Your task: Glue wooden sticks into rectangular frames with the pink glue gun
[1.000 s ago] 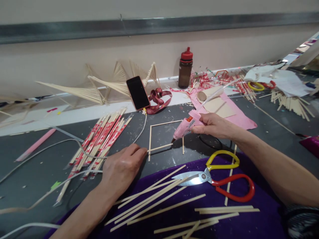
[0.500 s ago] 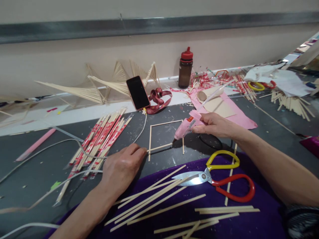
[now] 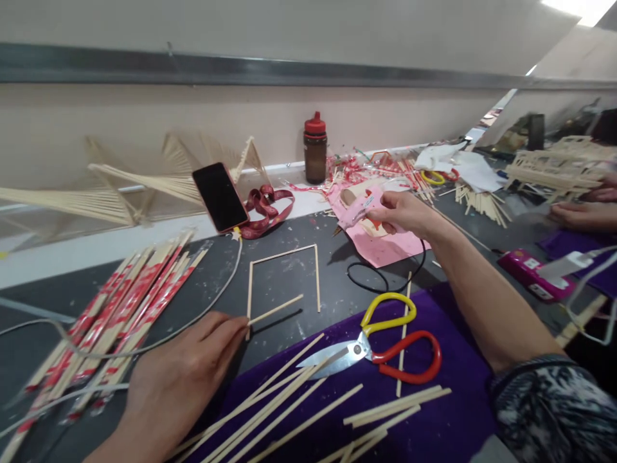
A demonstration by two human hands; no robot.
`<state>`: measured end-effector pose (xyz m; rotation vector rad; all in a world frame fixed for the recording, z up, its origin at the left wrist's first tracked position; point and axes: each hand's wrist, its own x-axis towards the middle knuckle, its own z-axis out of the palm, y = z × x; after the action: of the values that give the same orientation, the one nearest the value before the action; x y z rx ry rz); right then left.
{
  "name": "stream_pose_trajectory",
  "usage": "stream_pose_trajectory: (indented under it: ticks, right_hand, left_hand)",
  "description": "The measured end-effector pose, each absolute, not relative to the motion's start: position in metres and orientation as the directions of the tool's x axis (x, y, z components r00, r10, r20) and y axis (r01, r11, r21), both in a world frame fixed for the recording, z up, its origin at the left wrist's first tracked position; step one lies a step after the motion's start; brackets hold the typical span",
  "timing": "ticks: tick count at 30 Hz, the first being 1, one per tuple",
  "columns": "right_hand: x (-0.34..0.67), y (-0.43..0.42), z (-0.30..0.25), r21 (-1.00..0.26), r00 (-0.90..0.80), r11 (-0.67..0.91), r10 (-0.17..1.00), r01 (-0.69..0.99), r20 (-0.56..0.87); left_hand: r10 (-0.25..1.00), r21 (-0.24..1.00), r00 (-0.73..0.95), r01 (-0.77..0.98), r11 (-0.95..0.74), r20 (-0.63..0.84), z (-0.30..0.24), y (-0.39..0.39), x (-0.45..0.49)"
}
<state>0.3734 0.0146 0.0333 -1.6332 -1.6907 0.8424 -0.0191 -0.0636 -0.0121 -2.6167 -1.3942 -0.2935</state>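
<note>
My left hand [image 3: 193,370] pinches one end of a thin wooden stick [image 3: 277,310], whose other end points right, slightly raised over the dark table. Around it lies a stick frame [image 3: 283,254] with left, far and right sides; the held stick's left end is by the left side. My right hand [image 3: 402,215] grips a pink glue gun [image 3: 360,209] above a pink sheet, its nozzle pointing down to the left, apart from the sticks. Scissors [image 3: 357,350] with one yellow and one red handle lie on purple cloth [image 3: 456,321] beside loose sticks [image 3: 284,392].
Packaged chopsticks [image 3: 120,315] lie at left. A phone [image 3: 220,196] leans near a red lanyard [image 3: 265,209], with a bottle [image 3: 315,148] behind. Stick structures [image 3: 144,177] stand by the wall. Another person's hand [image 3: 581,215] is at far right, near a magenta box [image 3: 533,273]. Cables cross the table.
My right hand has drawn the glue gun up and away from the stick's right end, over the pink sheet. The view has turned right, bringing another person's hands into sight.
</note>
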Motion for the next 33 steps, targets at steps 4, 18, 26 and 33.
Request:
stream_pose_trajectory:
  ticks: [4, 18, 26, 33]
  right_hand:
    - [0.396, 0.029, 0.015, -0.786, 0.081, -0.049, 0.997, 0.616, 0.002]
    - [0.409, 0.044, -0.021, -0.714, 0.202, -0.17, 0.979, 0.679, -0.041]
    - [0.437, 0.048, -0.019, -0.618, 0.368, -0.241, 0.926, 0.749, 0.085]
    - [0.454, 0.039, -0.014, -0.611, 0.39, -0.207, 0.903, 0.764, 0.182]
  left_hand:
    - [0.79, 0.028, 0.583, 0.801, -0.598, 0.19, -0.013, -0.068, -0.013]
    - [0.772, 0.077, 0.612, 0.773, -0.63, 0.169, -0.023, -0.073, -0.003]
    - [0.778, 0.066, 0.611, 0.779, -0.624, 0.147, -0.021, -0.073, -0.002]
    - [0.779, 0.083, 0.612, 0.776, -0.625, 0.137, -0.022, -0.073, -0.004]
